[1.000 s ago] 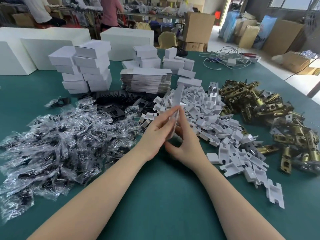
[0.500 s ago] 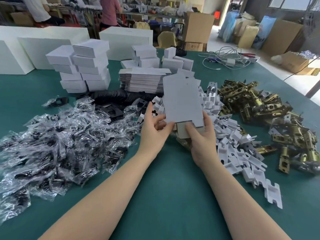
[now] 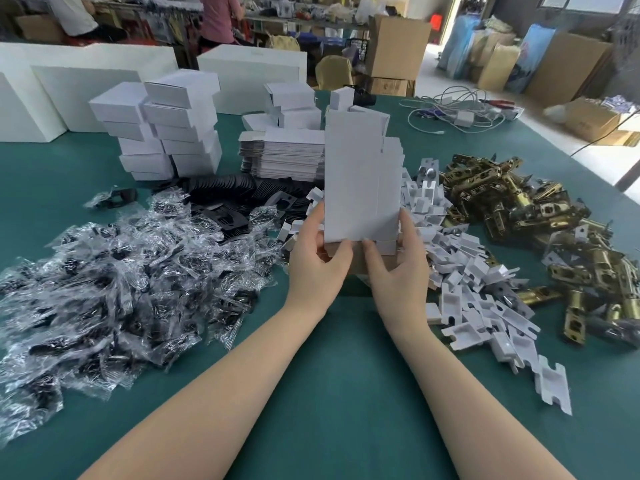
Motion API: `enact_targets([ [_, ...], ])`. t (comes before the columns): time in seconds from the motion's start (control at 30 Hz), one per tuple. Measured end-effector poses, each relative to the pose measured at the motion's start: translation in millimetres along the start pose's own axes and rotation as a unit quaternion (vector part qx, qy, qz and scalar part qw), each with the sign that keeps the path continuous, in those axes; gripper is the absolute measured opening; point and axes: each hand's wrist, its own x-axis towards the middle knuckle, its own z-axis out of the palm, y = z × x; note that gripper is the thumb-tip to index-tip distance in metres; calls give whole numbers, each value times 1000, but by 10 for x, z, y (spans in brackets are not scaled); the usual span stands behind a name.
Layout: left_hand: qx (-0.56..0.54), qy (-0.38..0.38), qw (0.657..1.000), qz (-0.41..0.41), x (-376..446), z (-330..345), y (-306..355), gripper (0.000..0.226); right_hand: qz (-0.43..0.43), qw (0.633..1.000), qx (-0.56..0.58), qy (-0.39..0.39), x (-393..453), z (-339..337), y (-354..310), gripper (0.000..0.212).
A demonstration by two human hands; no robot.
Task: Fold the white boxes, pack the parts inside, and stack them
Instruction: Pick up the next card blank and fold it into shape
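both hands hold a flat white box blank [image 3: 358, 174] upright above the green table [image 3: 329, 393]: the left hand [image 3: 317, 261] pinches its lower left corner, the right hand [image 3: 394, 261] grips its lower right edge. folded white boxes [image 3: 166, 129] stand stacked far left, white inserts [image 3: 467, 282] and brass latches [image 3: 519, 202] lie to the right

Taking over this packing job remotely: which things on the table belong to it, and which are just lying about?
Job:
box blank, held by left hand and right hand
flat blanks
folded boxes
bagged parts
white inserts
brass latches
black plates

Lying about:
cables
cartons
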Motion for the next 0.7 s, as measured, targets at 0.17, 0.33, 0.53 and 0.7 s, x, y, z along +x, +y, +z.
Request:
enact_targets([
  [0.17, 7, -9, 1000, 11, -20, -4, -25, 61, 1, 1000, -11, -17, 17, -18, 16, 57],
  [0.33, -18, -10, 1000, -10, -21, 7, -30, 63, 22, 998, 14, -62, 47, -44, 55, 58],
  [0.53, -23, 28, 998, -44, 7, 20, -25, 60, 24, 998, 0, -64, 52, -28, 21, 59],
  [0.7, -22, -23, 999, -39, -8, 13, -1, 65, 60, 996, 35, -57, 62, -24, 101, 58],
])
